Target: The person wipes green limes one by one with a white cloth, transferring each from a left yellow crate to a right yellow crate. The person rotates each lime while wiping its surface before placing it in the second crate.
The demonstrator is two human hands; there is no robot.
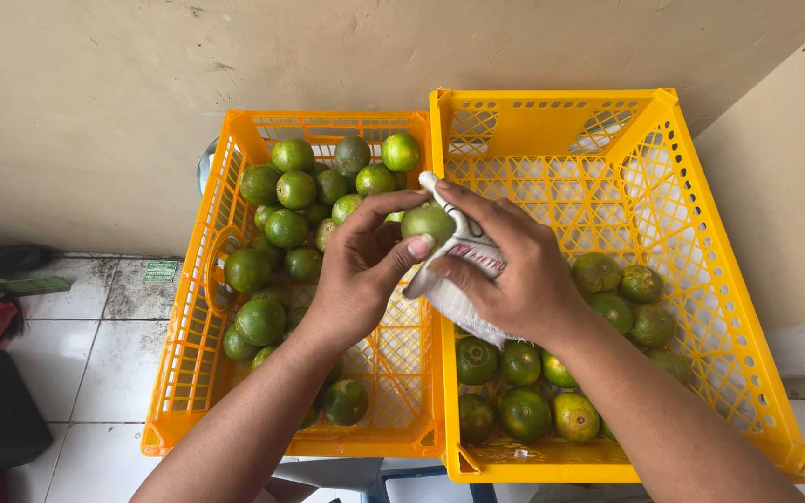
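Against a beige wall, two yellow crates (426,279) sit side by side on white tile, and above their shared rim the left hand (356,270) pinches a green fruit (428,222) at its 1 o'clock, the right hand (514,275) clutching a white cloth (463,256) around it, both equally near

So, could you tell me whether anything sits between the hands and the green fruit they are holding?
Partly. The left hand touches the green citrus fruit directly with thumb and fingers. Between the right hand and the fruit lies a white cloth, wrapped against the fruit's right side.
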